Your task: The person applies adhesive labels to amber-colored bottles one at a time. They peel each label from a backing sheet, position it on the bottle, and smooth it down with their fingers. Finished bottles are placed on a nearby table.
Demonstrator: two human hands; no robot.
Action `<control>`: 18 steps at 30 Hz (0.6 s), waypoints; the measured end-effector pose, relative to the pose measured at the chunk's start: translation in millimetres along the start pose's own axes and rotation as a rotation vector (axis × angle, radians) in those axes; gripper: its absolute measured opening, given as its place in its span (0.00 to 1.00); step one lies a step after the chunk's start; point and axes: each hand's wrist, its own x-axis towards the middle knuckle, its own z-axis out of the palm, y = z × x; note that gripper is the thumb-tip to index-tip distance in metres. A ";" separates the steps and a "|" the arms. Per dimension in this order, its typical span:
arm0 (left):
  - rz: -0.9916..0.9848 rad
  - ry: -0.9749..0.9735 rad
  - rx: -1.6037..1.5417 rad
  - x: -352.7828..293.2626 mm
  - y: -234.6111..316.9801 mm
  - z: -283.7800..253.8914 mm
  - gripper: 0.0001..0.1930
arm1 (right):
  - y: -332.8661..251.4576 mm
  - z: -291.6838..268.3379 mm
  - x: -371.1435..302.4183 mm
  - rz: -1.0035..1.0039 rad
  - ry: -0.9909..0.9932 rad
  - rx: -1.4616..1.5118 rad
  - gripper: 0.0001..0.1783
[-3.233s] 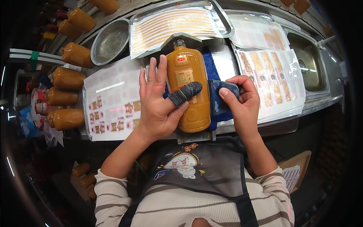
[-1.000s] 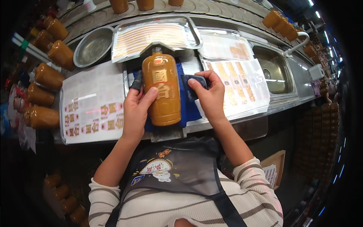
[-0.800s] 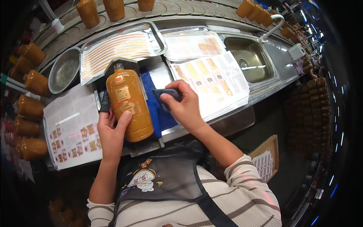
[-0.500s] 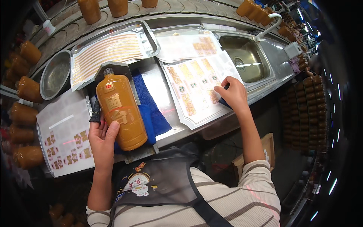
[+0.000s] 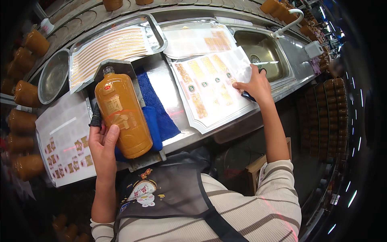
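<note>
My left hand (image 5: 105, 141) is closed round the lower left side of an amber flat-sided bottle (image 5: 123, 117) with gold and red decals, its thumb on the front. One of its fingers wears a black cover. The bottle leans in a metal angled holder (image 5: 133, 85) beside a blue cloth (image 5: 161, 105). My right hand (image 5: 258, 85) is at the right edge of a white decal sheet (image 5: 236, 105) with gold patterns and green round marks. Its thumb and index finger are apart. Something dark sticks out beneath the thumb; I cannot tell what it is.
A tray (image 5: 163, 42) with gold strips lies behind the bottle, next to a metal bowl (image 5: 54, 78). Another decal sheet (image 5: 60, 133) is at the left. A sink (image 5: 282, 50) with a white faucet (image 5: 296, 18) stands at the right. Amber bottles (image 5: 27, 167) line the left side.
My right hand has shifted up and right across the sheet, and its thumb and index finger have spread. The left hand still holds the bottle; the whole view has shifted slightly.
</note>
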 end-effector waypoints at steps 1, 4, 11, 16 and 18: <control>-0.004 -0.003 -0.003 -0.3 -1.7 -0.7 0.31 | 5.7 1.7 5.5 0.011 -0.005 0.008 0.59; -0.003 -0.010 -0.001 0.0 -1.8 -2.0 0.31 | 33.8 10.1 26.7 0.028 0.040 0.000 0.56; -0.003 -0.013 0.005 -0.6 -1.5 -0.9 0.31 | 100.0 10.2 85.1 -0.047 -0.212 0.356 0.27; 0.027 0.018 0.025 -2.1 -1.0 -7.5 0.31 | 72.4 -17.3 65.4 -0.066 0.037 0.185 0.14; 0.080 0.039 0.013 0.5 1.7 -9.0 0.31 | 46.2 -39.2 43.4 -0.158 0.051 0.197 0.14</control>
